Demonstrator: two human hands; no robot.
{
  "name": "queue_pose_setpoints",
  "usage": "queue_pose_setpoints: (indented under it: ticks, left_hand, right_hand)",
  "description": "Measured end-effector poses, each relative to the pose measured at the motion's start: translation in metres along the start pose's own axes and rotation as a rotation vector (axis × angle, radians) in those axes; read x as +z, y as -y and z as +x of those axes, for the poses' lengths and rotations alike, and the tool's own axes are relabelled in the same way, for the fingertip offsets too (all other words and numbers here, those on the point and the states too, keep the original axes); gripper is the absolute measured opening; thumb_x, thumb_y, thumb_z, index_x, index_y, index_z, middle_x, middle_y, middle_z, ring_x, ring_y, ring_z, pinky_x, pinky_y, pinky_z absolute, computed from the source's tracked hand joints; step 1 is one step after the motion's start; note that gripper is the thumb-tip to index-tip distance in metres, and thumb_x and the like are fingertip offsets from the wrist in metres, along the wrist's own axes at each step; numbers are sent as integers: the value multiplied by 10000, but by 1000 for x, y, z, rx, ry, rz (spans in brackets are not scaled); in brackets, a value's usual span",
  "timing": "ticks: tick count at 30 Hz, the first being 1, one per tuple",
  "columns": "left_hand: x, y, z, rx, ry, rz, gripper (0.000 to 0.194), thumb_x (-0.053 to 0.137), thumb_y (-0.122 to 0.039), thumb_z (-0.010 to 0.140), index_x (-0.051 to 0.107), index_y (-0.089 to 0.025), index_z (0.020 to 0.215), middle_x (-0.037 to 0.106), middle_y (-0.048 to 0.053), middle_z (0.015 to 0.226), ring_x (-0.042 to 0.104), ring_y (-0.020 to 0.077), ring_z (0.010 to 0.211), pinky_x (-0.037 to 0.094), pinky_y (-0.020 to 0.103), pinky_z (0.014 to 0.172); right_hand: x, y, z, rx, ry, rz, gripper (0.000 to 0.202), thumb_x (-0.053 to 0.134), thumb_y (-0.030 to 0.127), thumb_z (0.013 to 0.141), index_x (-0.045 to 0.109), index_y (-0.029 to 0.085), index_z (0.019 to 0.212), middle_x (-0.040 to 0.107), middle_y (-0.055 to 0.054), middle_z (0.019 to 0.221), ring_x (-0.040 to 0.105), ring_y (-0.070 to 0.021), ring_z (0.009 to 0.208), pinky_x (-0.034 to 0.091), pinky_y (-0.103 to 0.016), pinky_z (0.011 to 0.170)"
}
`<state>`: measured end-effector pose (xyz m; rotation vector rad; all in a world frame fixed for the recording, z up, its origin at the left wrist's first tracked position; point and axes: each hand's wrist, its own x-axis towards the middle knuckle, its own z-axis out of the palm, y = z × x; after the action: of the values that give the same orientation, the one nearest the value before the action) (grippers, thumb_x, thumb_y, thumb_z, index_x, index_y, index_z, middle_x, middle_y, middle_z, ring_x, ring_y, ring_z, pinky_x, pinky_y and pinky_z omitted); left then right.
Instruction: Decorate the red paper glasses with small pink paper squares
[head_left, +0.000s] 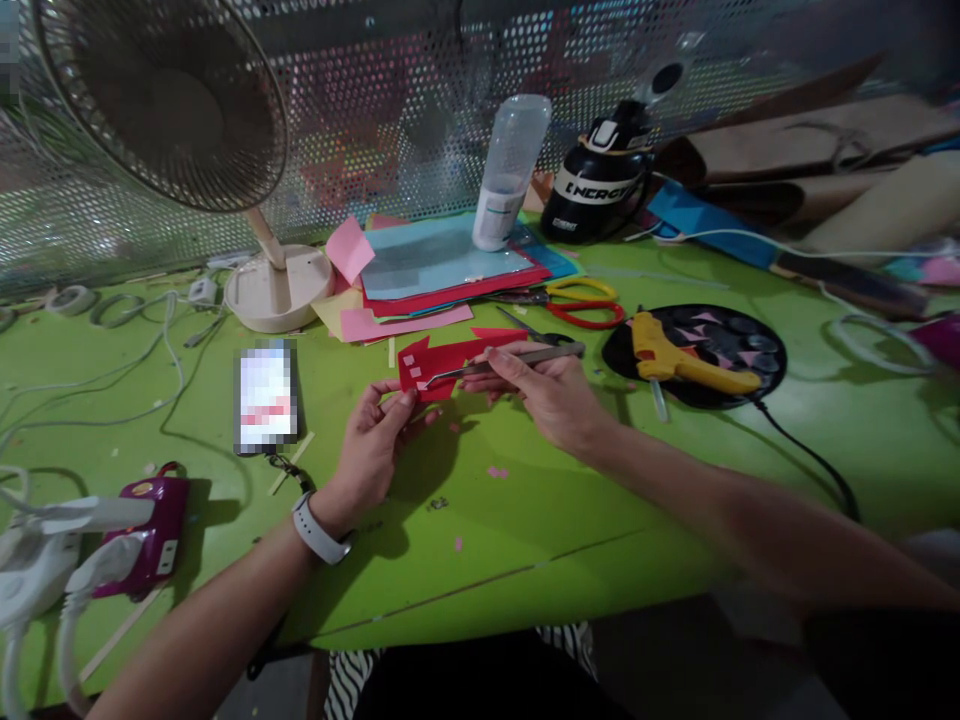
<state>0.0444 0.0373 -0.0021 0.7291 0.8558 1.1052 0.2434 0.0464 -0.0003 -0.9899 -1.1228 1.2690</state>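
Observation:
My left hand (379,435) pinches the lower left edge of a piece of red paper (442,362) between thumb and fingers. Small pale pink squares (415,372) lie on the red paper's left end. In my right hand (536,385) is a pair of grey metal tweezers (540,354), held like a pen. The tips of the tweezers reach the lowest pink square. Some fingers of my right hand are near the red paper's right part; whether they grip it is hidden. Pink paper scraps (497,472) lie on the green tabletop (540,545) below my hands.
A yellow glue gun (690,362) rests on a black round tray (772,350) at right. Behind my hands are scissors (589,305), stacked coloured sheets (427,255), a clear bottle (510,175) and a black jug (596,185). At left stand a fan (259,285), a phone (265,398) and a power strip (154,535).

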Motion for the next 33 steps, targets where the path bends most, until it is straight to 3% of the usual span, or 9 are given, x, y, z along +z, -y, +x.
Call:
queue_pose_setpoints:
  ticks: [6, 20, 33]
  left_hand:
    - [-1, 1, 0, 17, 22, 6, 306, 804, -261, 756, 563, -182, 928, 747, 17, 891, 726, 165, 850, 596, 308, 810]
    - [-6, 4, 2, 4, 40, 32, 313, 794, -285, 772, 566, -183, 961, 757, 23, 904, 732, 172, 862, 604, 311, 800]
    - [-6, 4, 1, -12, 53, 15, 293, 796, -268, 771, 581, -182, 950, 760, 31, 907, 735, 172, 855, 604, 319, 818]
  right_hand:
    - [1, 5, 0, -7, 10, -11, 284, 773, 477, 750, 710, 209, 816, 749, -14, 708, 745, -189, 669, 586, -264, 533]
    - [-2, 12, -4, -70, 37, -147, 247, 740, 499, 789, 706, 258, 834, 757, -30, 765, 755, -245, 752, 630, -365, 599]
    - [-1, 13, -7, -153, 44, -190, 213, 741, 443, 802, 733, 238, 859, 755, -11, 760, 752, -212, 736, 604, -306, 563]
